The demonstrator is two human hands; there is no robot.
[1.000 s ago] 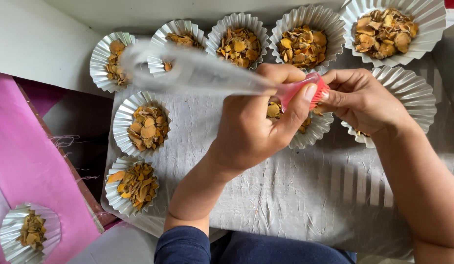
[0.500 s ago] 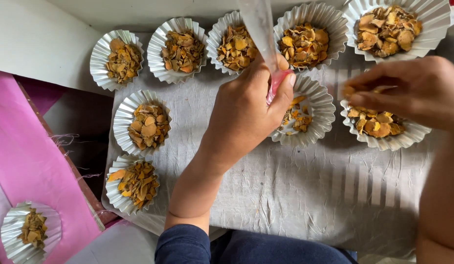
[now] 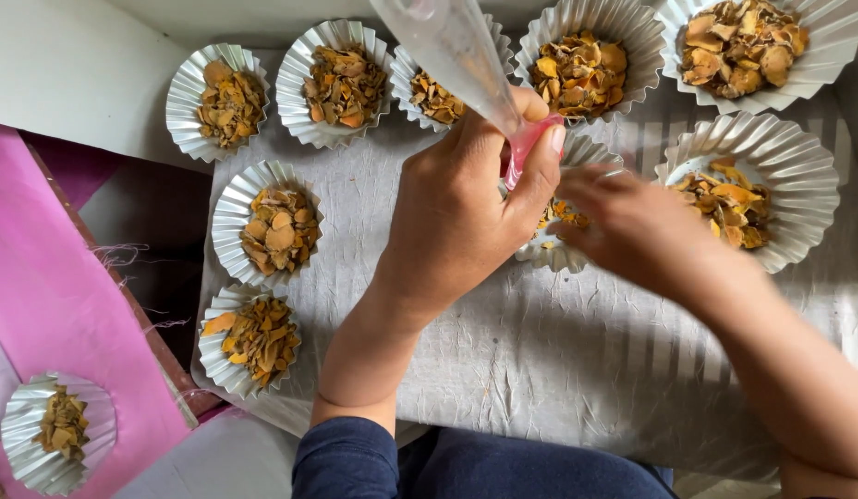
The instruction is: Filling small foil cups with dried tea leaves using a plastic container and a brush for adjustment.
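Silver foil cups, pleated and shiny, sit on a sheet of crinkled grey paper (image 3: 558, 370) that covers the table. The left hand (image 3: 456, 217) comes up from the bottom of the view on a bare forearm with a dark blue sleeve (image 3: 346, 462) at the elbow; its fingers are curled and its grip is tight around the neck of a clear plastic bag (image 3: 452, 46), pinched between thumb and forefinger at a pink band (image 3: 526, 148). The bag rises from the fist, tilted toward the upper left, its wide end cut off by the top edge. The right hand (image 3: 632, 226) reaches in from the lower right, blurred, fingers pointing left, over the near edge of the middle cup (image 3: 577, 249); whether its grip is open or holding anything cannot be told. That cup lies partly hidden under both hands, just below the bag's pinched neck, and holds orange-yellow flakes. The other cups hold the same dry, chip-like flakes: five along the top, from the far left cup (image 3: 216, 97) to the top right cup (image 3: 761, 46), two down the left side, and one at the right (image 3: 752, 199). A lone cup (image 3: 54, 430) rests well apart at the lower left on a pink sheet (image 3: 50, 286) with frayed threads.
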